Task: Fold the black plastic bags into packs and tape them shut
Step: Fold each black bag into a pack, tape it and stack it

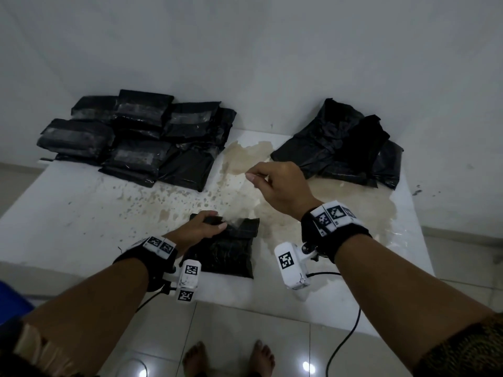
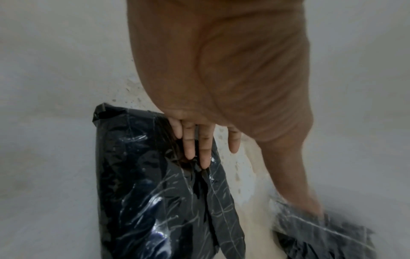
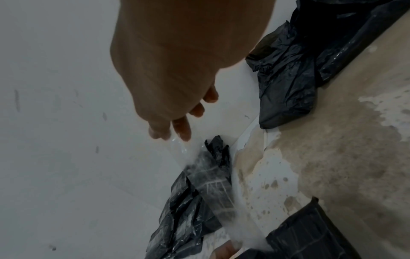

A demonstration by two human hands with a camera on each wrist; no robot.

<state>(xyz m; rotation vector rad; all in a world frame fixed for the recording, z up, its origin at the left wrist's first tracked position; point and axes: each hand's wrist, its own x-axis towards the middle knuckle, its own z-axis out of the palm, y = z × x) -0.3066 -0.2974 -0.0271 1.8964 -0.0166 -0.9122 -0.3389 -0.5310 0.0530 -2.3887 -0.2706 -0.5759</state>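
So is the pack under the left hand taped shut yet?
Not yet. The right hand holds clear tape stretched above the pack.

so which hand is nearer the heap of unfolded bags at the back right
Right. The right hand hangs just left of the unfolded bags, pinching clear tape; the left hand presses the near pack.
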